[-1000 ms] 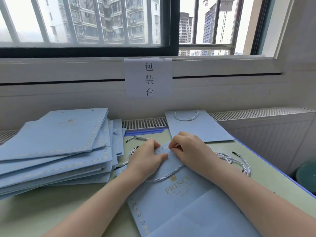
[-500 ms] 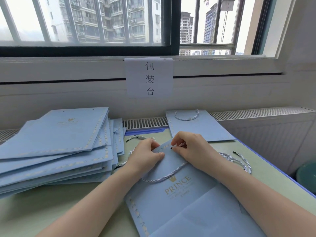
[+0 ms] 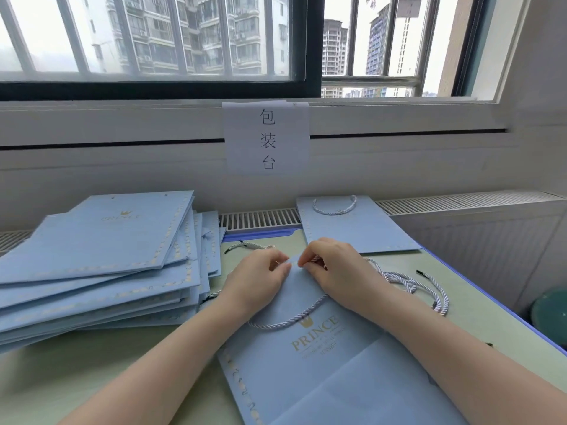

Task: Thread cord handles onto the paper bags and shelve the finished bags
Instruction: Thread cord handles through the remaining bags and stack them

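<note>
Both hands have crept closer at the bag's point(image 3: 322, 357) top edge. Stack point(image 3: 101, 265) waits at nine o'clock. My left hand point(image 3: 257, 280) pinches the edge to steady it; my right hand point(image 3: 334, 271) pinches the cord point(image 3: 288, 322), feeding it through, I judge.

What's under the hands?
The top edge of a blue bag, which the left hand and right hand pinch. A cord loops out below them. Its ends and the holes are covered.
</note>
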Tool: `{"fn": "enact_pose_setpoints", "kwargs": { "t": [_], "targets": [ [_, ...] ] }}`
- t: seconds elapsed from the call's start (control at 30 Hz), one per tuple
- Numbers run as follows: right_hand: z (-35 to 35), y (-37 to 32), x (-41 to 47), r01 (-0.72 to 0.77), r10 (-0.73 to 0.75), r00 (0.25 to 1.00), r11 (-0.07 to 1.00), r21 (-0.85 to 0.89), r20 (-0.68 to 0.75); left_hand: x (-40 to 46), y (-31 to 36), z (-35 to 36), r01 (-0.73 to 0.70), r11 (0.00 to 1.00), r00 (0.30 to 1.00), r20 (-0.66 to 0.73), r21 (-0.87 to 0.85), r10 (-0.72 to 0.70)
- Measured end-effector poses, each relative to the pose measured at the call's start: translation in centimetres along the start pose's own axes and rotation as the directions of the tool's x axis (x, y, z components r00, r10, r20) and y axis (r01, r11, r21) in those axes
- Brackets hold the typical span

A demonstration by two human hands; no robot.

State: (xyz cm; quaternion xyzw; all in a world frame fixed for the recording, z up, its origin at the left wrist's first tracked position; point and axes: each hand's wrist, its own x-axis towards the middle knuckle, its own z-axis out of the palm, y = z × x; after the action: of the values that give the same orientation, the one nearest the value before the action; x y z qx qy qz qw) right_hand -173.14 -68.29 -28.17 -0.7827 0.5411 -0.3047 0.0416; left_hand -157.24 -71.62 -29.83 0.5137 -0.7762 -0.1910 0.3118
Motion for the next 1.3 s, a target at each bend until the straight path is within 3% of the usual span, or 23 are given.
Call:
{"fn": "enact_pose_setpoints", "kwargs": {
  "t": [0.23, 0.5, 0.7, 1.03, 1.2, 1.3],
  "targets": [
    [0.1, 0.2, 0.2, -0.010, 0.004, 0.990, 0.999, -0.044, -0.140, -0.3, 0.8, -0.3, -0.015, 0.997, 0.999, -0.052, -0.080, 0.011],
    [-0.2, 0.0, 0.1, 0.026, -0.031, 0.994, 0.998, -0.049, -0.106, -0.4, 1.4, -1.3, 0.147, 0.937, 0.988, 0.094, -0.316, -0.123],
    [-0.3, -0.1, 0.0, 0.036, -0.040, 0.993, 0.999, -0.038, -0.110, -0.5, 1.2, -1.6, 0.213, 0.870, 0.973, 0.180, -0.445, -0.146],
    [-0.2, 0.0, 0.0, 0.036, -0.035, 0.994, 0.999, 0.005, -0.108, -0.7, 1.2, -2.0, 0.243, 0.854, 0.964, 0.214, -0.460, -0.159],
    [-0.4, -0.1, 0.1, 0.022, -0.019, 0.994, 0.999, 0.032, -0.106, -0.6, 1.0, -2.8, 0.267, 0.795, 0.956, 0.251, -0.544, -0.149],
    [-0.4, -0.3, 0.0, 0.042, -0.038, 0.993, 0.999, 0.028, -0.109, -0.4, 1.1, -2.6, 0.202, 0.842, 0.965, 0.248, -0.501, -0.084]
  ]
}}
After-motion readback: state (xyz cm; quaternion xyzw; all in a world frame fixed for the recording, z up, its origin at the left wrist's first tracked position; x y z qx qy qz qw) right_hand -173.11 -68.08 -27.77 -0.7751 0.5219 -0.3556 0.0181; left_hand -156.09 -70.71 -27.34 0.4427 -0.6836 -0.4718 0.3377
